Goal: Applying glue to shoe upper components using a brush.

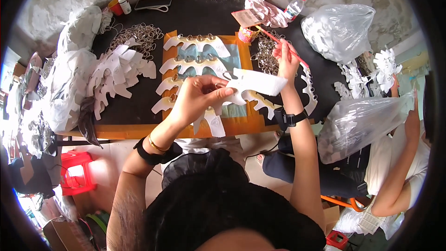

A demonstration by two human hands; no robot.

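My left hand (pixel 197 98) pinches a white cut-out piece (pixel 261 82) with scalloped notches, held above the taped board. My right hand (pixel 288 61) is closed around a thin red-handled brush (pixel 297 55). Its far end reaches to a small pot (pixel 247 35) with a card (pixel 247 17) beside it; I cannot tell whether the tip is inside. On the orange-edged board (pixel 244 62) with a blue middle lie several notched white strips (pixel 200 67), some with metal rings at their notches. Another white piece (pixel 213 123) hangs over the board's near edge, partly under my left hand.
Metal rings (pixel 137 37) lie heaped at the left, with more rings (pixel 267 53) near the pot. White cut-outs (pixel 118 72) pile on the left. Plastic bags (pixel 338 28) and a bottle (pixel 296 7) stand at the right. A co-worker (pixel 399 176) sits at the right, holding another bag (pixel 362 121).
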